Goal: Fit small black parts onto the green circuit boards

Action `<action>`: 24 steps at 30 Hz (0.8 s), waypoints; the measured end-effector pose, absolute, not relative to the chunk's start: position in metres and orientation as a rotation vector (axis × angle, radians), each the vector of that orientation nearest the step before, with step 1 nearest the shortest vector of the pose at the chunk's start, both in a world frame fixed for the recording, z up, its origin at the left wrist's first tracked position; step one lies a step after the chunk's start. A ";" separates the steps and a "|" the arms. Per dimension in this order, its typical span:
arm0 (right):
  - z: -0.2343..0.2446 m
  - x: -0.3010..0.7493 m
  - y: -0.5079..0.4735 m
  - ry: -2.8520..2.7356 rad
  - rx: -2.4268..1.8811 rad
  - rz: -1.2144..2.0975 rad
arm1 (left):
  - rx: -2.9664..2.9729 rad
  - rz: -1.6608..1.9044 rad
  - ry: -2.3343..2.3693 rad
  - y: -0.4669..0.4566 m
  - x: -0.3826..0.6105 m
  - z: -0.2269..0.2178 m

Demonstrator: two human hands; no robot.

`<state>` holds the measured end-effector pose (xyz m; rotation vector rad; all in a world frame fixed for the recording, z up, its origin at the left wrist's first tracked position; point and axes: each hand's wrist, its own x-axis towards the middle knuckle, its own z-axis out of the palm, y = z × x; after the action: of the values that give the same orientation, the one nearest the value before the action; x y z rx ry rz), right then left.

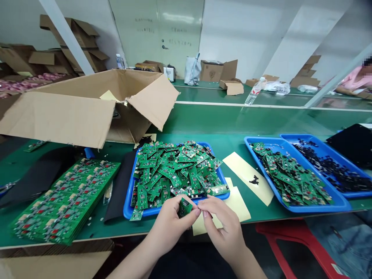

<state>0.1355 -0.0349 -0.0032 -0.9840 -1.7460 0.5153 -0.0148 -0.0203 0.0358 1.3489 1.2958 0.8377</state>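
Between the thumb and fingers of my left hand [173, 221] is a small green circuit board [184, 208]. My right hand [222, 223] meets it at the board's right end, its thumb and fingertips pinched together; what they pinch is too small to make out. Just beyond both hands lies a blue tray [128, 201] heaped with loose green circuit boards [174, 166]. Under and beside the hands are pale yellow paper sheets [240, 205]. A few small black pieces [254, 179] rest on another yellow sheet [236, 164] to the right.
At left stands a stack of uncut board panels [66, 197], with an open cardboard box [66, 112] behind. On the right are a blue tray [319, 208] of boards and another tray [360, 194] of small black parts. A red stool [279, 240] is below the table edge. A person [359, 79] sits far right.
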 end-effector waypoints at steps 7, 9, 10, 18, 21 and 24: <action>0.005 0.159 -0.024 -1.669 -1.184 0.581 | 1.246 0.734 1.207 -0.030 -0.013 0.040; 0.009 0.163 -0.025 -1.646 -1.186 0.832 | 1.153 0.751 1.190 -0.032 -0.013 0.040; 0.011 0.162 -0.027 -1.661 -1.180 0.958 | 1.110 0.772 1.193 -0.032 -0.013 0.039; 0.016 0.158 -0.034 -1.743 -1.302 0.950 | 1.036 0.795 1.218 -0.031 -0.018 0.037; 0.018 0.172 -0.030 -1.763 -1.363 0.718 | 1.058 0.791 1.313 -0.032 -0.026 0.035; 0.025 0.178 -0.029 -1.817 -1.341 0.581 | 0.919 0.819 1.252 -0.035 -0.029 0.034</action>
<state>0.1778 -0.0293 0.0251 -1.3415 -1.8165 0.5808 -0.0292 -0.0354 0.0340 0.9194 1.2520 0.8192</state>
